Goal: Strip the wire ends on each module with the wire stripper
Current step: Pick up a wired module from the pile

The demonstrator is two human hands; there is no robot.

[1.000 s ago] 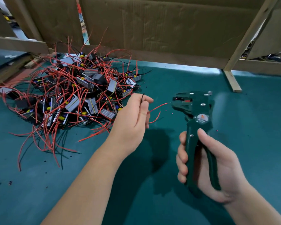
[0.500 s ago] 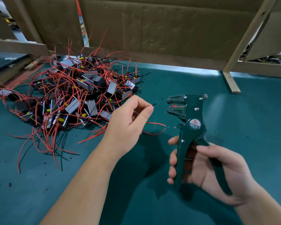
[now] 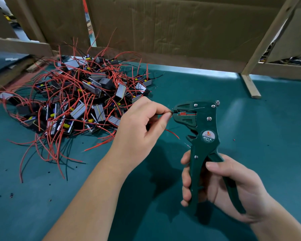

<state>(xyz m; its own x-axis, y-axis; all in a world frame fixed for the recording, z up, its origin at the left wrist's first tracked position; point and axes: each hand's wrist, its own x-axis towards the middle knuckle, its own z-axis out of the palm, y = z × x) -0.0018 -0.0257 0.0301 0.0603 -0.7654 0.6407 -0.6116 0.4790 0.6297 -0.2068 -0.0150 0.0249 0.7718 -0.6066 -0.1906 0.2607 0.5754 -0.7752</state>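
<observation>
- Head view: my left hand pinched a black wire, tip at the wire stripper.
- My right hand gripped its handles.
- Modules lay heaped near the far-left corner of the desk.

The light is bright and even, coming from above and ahead of me. A pale glare band runs along the far edge of the desk under the cardboard. My left hand and arm throw a dark, soft-edged shadow on the desk between my arms. The pile casts thin shadows at its near side. The centre is sharp: the stripper label reads clearly and the wire is crisp. The wide lens tilts the post, and the corners are soft.
</observation>
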